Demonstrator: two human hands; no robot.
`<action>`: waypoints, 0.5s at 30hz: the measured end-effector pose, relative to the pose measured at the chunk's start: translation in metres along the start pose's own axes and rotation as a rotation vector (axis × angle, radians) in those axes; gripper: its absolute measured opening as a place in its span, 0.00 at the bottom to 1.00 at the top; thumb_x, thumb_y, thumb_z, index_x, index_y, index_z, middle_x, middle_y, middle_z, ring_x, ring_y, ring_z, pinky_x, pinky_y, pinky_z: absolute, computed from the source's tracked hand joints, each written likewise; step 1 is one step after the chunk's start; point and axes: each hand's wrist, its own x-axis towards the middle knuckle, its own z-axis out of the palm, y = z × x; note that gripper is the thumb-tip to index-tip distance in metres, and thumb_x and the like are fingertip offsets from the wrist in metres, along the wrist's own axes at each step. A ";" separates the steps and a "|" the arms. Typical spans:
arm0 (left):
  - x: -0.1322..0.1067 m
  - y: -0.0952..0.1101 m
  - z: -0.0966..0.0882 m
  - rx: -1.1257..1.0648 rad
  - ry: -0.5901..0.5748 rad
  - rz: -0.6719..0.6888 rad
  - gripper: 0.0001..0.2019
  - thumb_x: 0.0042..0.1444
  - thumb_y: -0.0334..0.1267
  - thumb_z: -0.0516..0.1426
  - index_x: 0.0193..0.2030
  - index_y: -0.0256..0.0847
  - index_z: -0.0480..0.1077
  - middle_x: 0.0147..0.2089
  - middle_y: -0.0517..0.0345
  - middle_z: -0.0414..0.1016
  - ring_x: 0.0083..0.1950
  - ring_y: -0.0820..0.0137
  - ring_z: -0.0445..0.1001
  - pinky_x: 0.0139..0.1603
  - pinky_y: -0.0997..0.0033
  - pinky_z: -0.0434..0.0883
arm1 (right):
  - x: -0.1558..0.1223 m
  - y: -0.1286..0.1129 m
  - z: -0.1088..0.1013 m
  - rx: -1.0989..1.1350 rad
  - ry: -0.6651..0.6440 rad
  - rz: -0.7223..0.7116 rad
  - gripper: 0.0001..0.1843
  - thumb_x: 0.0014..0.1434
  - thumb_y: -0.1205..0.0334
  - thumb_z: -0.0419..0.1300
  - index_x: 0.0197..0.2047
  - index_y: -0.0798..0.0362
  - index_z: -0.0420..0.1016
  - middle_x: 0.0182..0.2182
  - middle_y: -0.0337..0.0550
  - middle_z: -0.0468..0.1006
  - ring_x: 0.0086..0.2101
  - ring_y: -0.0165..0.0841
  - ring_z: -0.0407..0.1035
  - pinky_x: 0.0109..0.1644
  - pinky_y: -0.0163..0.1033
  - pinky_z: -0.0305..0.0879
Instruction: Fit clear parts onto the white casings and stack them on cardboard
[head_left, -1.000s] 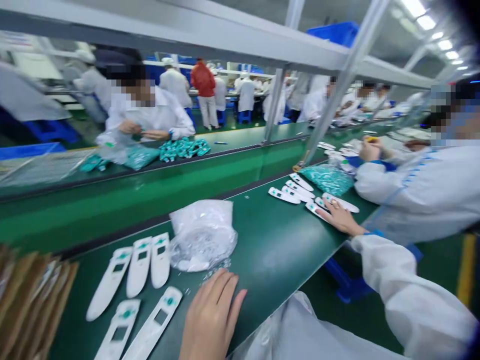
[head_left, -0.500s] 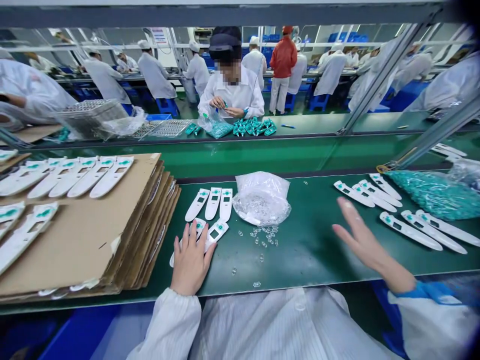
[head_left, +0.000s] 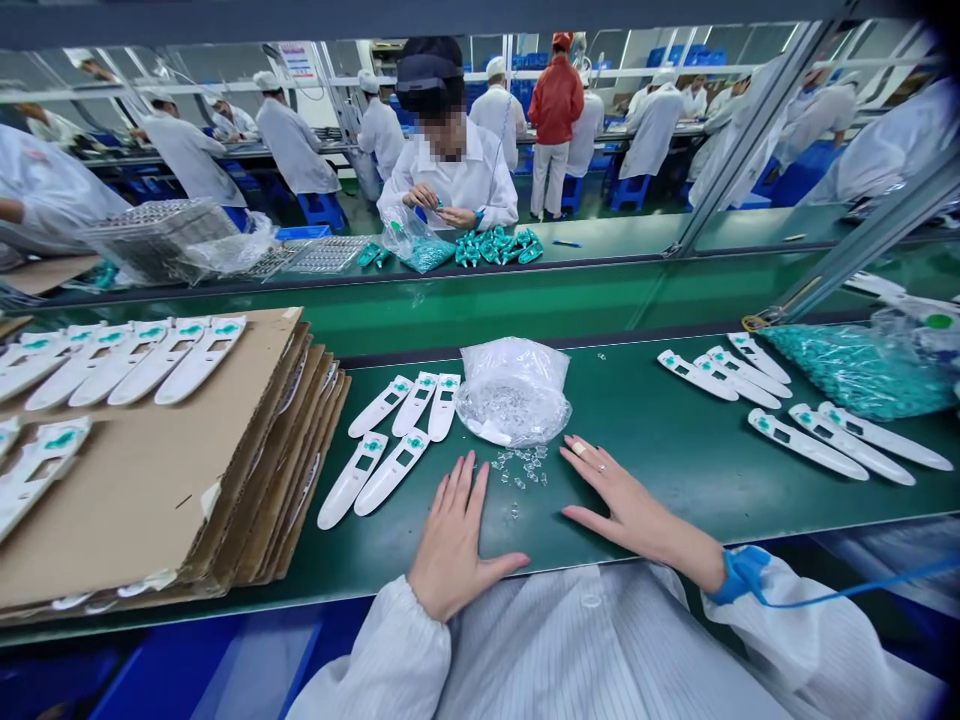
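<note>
Right now, the left hand and the right hand lie flat and open on the green workbench, holding nothing. Small clear plastic bits sit just past them, with white plastic shells to the left and a clear plastic bag farther off.

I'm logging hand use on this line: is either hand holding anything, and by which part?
Nothing is held: the left hand and right hand both lie flat and empty on the green workbench.
</note>
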 end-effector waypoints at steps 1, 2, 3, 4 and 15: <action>0.006 0.001 0.003 -0.019 -0.001 0.007 0.57 0.57 0.70 0.57 0.79 0.37 0.37 0.80 0.33 0.40 0.79 0.42 0.44 0.73 0.35 0.57 | 0.002 0.000 0.002 0.010 0.016 -0.012 0.41 0.69 0.39 0.56 0.77 0.47 0.53 0.75 0.50 0.51 0.73 0.48 0.46 0.76 0.63 0.47; 0.012 0.001 0.006 -0.035 -0.004 0.019 0.57 0.57 0.71 0.57 0.79 0.37 0.38 0.80 0.33 0.39 0.79 0.42 0.44 0.73 0.35 0.57 | 0.004 0.000 0.003 0.023 0.035 -0.017 0.40 0.69 0.39 0.56 0.76 0.47 0.54 0.74 0.50 0.52 0.73 0.48 0.47 0.75 0.62 0.48; 0.019 0.001 0.007 -0.048 -0.010 0.035 0.55 0.57 0.70 0.57 0.79 0.38 0.39 0.80 0.33 0.40 0.79 0.43 0.44 0.73 0.35 0.57 | 0.007 0.001 0.004 0.037 0.058 -0.016 0.39 0.69 0.39 0.57 0.76 0.46 0.56 0.74 0.49 0.54 0.72 0.48 0.49 0.75 0.62 0.50; 0.025 0.002 0.008 -0.060 -0.021 0.054 0.53 0.59 0.69 0.56 0.79 0.38 0.42 0.80 0.33 0.41 0.79 0.43 0.45 0.74 0.37 0.57 | 0.009 0.002 0.005 0.050 0.080 -0.008 0.38 0.69 0.40 0.56 0.75 0.46 0.57 0.73 0.49 0.56 0.72 0.48 0.51 0.75 0.61 0.52; 0.087 0.018 0.020 -0.183 -0.100 0.276 0.47 0.59 0.65 0.59 0.75 0.33 0.55 0.75 0.25 0.52 0.76 0.38 0.54 0.71 0.38 0.62 | 0.022 0.027 0.001 0.146 0.299 0.102 0.25 0.72 0.46 0.51 0.64 0.49 0.72 0.63 0.50 0.74 0.63 0.47 0.68 0.68 0.59 0.66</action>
